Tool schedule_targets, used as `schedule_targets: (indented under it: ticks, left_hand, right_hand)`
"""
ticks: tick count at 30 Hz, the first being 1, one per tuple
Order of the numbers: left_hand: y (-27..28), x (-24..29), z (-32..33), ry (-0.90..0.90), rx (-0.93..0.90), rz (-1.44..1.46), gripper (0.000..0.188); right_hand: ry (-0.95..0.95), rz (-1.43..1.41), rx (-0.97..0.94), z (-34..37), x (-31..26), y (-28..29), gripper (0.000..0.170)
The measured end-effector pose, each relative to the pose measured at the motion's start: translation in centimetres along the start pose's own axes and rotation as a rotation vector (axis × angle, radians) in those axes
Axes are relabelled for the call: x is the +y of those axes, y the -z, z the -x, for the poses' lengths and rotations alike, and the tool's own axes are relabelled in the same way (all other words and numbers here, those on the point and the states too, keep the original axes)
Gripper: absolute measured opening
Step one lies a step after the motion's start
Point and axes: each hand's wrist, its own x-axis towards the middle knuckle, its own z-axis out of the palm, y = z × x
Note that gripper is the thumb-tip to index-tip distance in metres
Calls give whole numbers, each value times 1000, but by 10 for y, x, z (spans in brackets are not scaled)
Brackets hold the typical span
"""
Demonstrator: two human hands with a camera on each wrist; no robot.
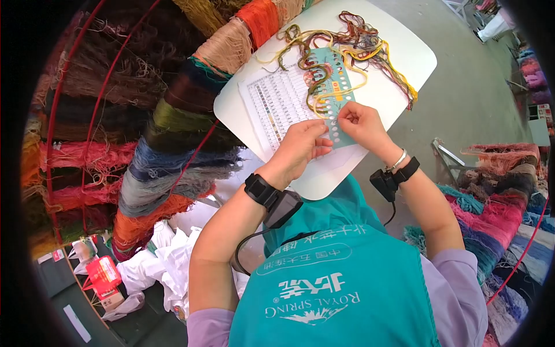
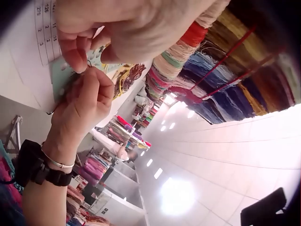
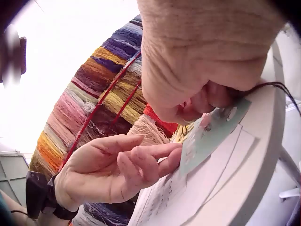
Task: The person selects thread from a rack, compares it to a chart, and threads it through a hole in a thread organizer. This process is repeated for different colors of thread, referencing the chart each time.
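Observation:
A pale green thread card (image 1: 345, 136) with a row of punched holes lies on a printed number sheet (image 1: 277, 107). Several olive, yellow and brown threads (image 1: 315, 75) are looped at its holes. My left hand (image 1: 298, 147) is at the card's near left edge; in the right wrist view its fingertips (image 3: 176, 153) touch the card, with the thumb held apart. Over the card's right edge, my right hand (image 1: 364, 124) has curled fingers and pinches a dark thread (image 3: 277, 84), whose strands trail out past the hand. Its fingertips are mostly hidden in the right wrist view.
The white board (image 1: 404, 40) bears the sheet, card and a loose thread tangle (image 1: 370, 46). Thick hanks of coloured yarn (image 1: 167, 150) hang on a rack at left, with red cords (image 1: 110, 75) across them. More hanks (image 1: 491, 214) lie at right. White cloth (image 1: 162, 266) is at lower left.

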Motion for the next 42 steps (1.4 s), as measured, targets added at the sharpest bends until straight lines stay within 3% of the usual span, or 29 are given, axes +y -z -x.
schedule_targets:
  ticks: [2, 18, 23, 30, 36, 42]
  left_hand:
    - [7, -6, -11, -16, -55, -15, 34]
    - [-13, -1, -32, -96, 106, -328, 13]
    - [16, -1, -26, -144, 159, -431, 12]
    - [14, 8, -11, -149, -36, -281, 11]
    - [16, 6, -17, -49, -128, -121, 23]
    - [-1, 10, -23, -145, -25, -298, 29]
  right_hand:
    - [5, -8, 0, 1, 1, 0, 6]
    - [5, -157, -20, -1, 3, 0, 9]
    - [-49, 89, -113, -8, -10, 1, 12]
    - [4, 408, -114, -10, -24, -3, 20]
    - [-126, 245, -136, -18, -19, 4, 38]
    - [-96, -94, -113, -22, -13, 5, 35]
